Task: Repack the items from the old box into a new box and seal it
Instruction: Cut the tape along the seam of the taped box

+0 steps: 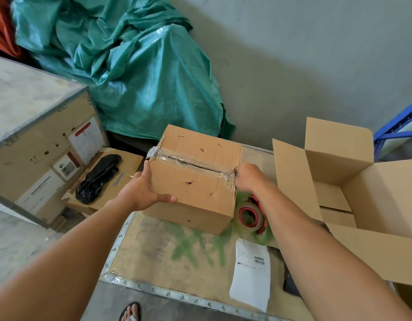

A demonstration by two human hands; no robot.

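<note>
The right arm hides part of the tape dispenser (251, 215), and the label's (251, 272) print is unreadably small.

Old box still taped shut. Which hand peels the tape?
Right. The right hand is already pinched at the clear tape end on the old box's right edge. The left hand braces the box's near left corner.

Worn brown old box (195, 179) with torn holes, closed, seam under wrinkled clear tape (191, 164), upright on the crate top, new box (353, 181) just to its right, clean cardboard, flaps open, inside empty, tape dispenser (252, 215) between them
</note>
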